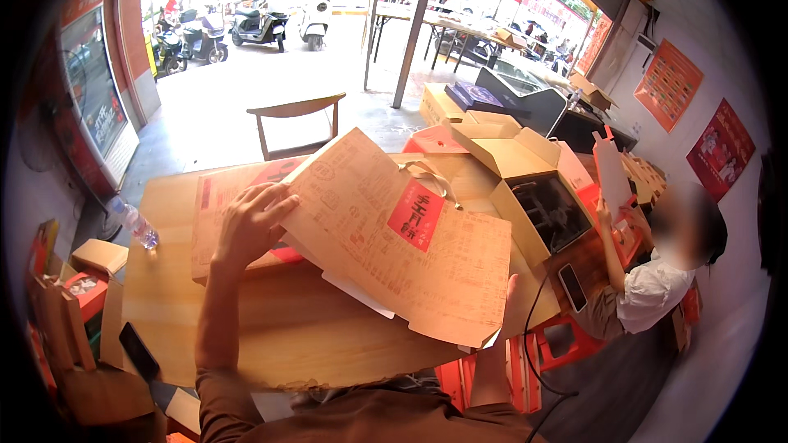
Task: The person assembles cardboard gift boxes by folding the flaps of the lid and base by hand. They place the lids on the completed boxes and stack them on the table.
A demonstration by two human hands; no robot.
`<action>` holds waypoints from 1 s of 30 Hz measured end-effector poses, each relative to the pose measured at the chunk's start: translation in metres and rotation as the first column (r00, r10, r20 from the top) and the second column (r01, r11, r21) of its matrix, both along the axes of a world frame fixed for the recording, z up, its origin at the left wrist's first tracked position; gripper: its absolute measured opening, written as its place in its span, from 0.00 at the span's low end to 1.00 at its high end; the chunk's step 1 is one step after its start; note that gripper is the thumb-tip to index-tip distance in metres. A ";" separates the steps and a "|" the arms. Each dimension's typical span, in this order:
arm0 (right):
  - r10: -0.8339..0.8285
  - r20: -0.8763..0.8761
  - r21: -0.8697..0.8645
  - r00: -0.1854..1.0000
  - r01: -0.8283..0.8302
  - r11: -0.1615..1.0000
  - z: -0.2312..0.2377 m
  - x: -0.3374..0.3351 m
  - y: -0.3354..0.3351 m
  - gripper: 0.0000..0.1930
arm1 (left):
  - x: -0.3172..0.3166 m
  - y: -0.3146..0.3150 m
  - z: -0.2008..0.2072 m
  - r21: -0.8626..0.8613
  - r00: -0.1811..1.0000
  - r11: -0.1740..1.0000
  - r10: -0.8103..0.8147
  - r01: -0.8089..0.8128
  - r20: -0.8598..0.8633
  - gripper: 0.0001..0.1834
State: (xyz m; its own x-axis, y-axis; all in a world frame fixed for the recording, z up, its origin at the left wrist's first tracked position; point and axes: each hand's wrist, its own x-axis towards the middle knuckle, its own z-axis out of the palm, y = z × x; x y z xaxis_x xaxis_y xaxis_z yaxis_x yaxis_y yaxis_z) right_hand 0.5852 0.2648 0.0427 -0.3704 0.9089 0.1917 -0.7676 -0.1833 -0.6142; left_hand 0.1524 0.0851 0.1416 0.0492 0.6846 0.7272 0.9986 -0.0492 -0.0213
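A brown cardboard gift box (353, 221) with a red label and a pale ribbon handle is held tilted above the wooden table, its flaps loose along the near edge. It looks flat or only partly folded. My left hand (256, 221) grips its left edge, fingers over the top side. At its right edge my right hand (511, 289) supports it; only a bit of that hand shows, the rest is behind the cardboard. Under the held box, on the left part of the table, lies another printed cardboard box (215, 205) with red areas.
A water bottle (135, 226) stands at the table's left edge, near a dark phone (139, 351). To the right are an open carton (546, 209) with dark contents, another phone (572, 287) and a black cable (529, 336). A co-worker (657, 287) sits at right, handling red cardboard.
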 end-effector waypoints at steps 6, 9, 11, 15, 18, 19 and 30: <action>-0.109 0.031 0.030 0.994 0.108 0.994 -0.003 0.022 -0.003 0.46 | 0.015 -0.010 0.011 0.145 0.992 0.984 0.097 -0.107 0.076 0.15; -0.251 0.083 0.078 0.964 0.245 0.966 -0.005 0.038 -0.003 0.47 | 0.028 -0.020 0.025 0.147 0.976 0.981 0.093 -0.123 0.197 0.14; -0.358 0.125 0.142 0.925 0.340 0.929 -0.007 0.044 0.002 0.47 | 0.041 -0.031 0.037 0.126 0.962 0.979 0.125 -0.159 0.242 0.13; -0.707 0.215 0.450 0.674 0.574 0.684 0.003 0.054 0.035 0.48 | 0.051 -0.047 0.080 0.052 0.954 0.980 0.176 -0.194 0.244 0.10; -0.911 0.124 0.725 0.393 0.591 0.354 0.030 0.084 0.073 0.49 | 0.065 -0.047 0.139 -0.028 0.955 0.994 0.111 -0.107 0.274 0.11; -0.936 0.077 0.785 0.345 0.558 0.270 0.040 0.091 0.085 0.49 | 0.071 -0.047 0.158 -0.072 0.950 0.995 0.087 -0.069 0.298 0.12; -0.671 0.078 0.787 0.738 0.367 0.496 0.110 0.041 0.076 0.71 | 0.098 -0.089 0.259 -0.710 0.958 0.700 0.249 -0.074 0.146 0.20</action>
